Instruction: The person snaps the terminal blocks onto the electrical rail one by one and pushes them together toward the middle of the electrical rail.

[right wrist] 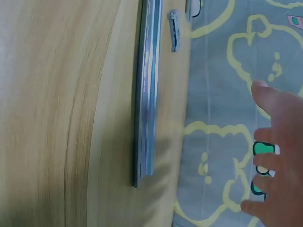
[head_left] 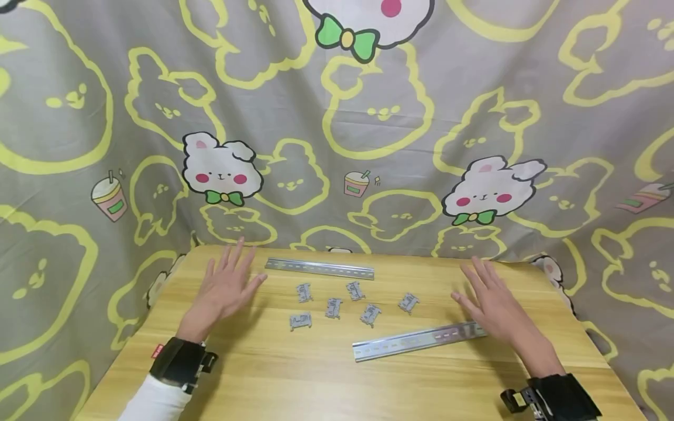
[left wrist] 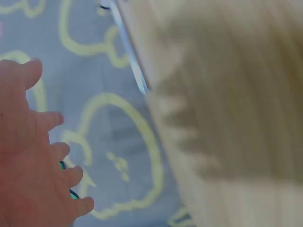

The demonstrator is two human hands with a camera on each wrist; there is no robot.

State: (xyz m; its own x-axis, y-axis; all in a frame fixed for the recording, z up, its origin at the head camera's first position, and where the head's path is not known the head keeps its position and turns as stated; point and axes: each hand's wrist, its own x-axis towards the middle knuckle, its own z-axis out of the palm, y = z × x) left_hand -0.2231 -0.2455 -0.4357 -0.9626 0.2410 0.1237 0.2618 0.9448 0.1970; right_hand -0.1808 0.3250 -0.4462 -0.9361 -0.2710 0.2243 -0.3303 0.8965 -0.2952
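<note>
My left hand (head_left: 223, 292) hovers over the table's left side with fingers spread, holding nothing. On the other side, my right hand (head_left: 497, 307) is also spread and holds nothing; in the head view it covers the right end of the front slotted metal DIN rail (head_left: 405, 342). The right wrist view shows that rail (right wrist: 147, 94) apart from the fingers. A second DIN rail (head_left: 319, 269) lies near the back edge, right of my left hand. Several small grey terminal blocks, such as one in the middle (head_left: 333, 307) and one at the right (head_left: 408, 302), lie scattered between the rails.
The wooden table (head_left: 284, 380) meets a grey curtain (head_left: 295, 117) with yellow outlines and white rabbit faces along its back and sides. Dark camera straps circle both wrists.
</note>
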